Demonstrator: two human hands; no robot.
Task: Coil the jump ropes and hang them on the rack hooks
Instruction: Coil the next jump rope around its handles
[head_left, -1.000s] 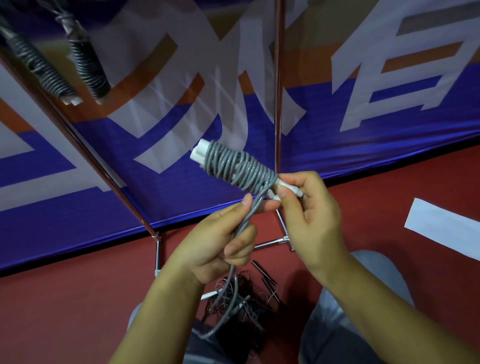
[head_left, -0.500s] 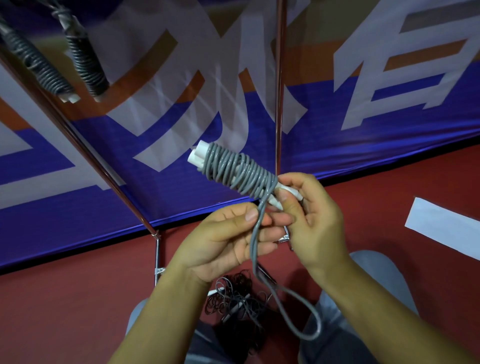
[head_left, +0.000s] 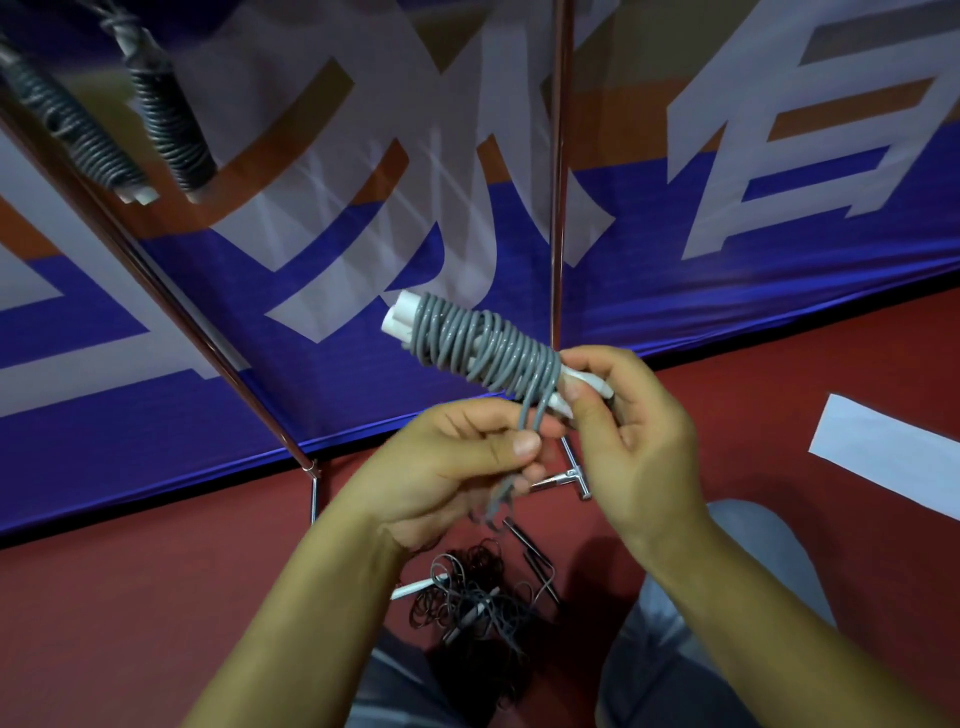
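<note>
Fingers of left hand (head_left: 447, 462) pinch grey rope (head_left: 483, 348) tail | right hand (head_left: 628, 415) grips white handles (head_left: 584, 382)

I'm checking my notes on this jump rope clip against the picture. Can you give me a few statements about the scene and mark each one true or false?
1. The right hand holds the white handles of the grey jump rope. True.
2. The left hand is empty. False: it pinches the rope's loose end just below the coil.
3. Two coiled ropes already hang at the upper left. True.
4. The floor is green. False: it is red.
5. A tangle of dark rope lies on the floor below the hands. True.
</note>
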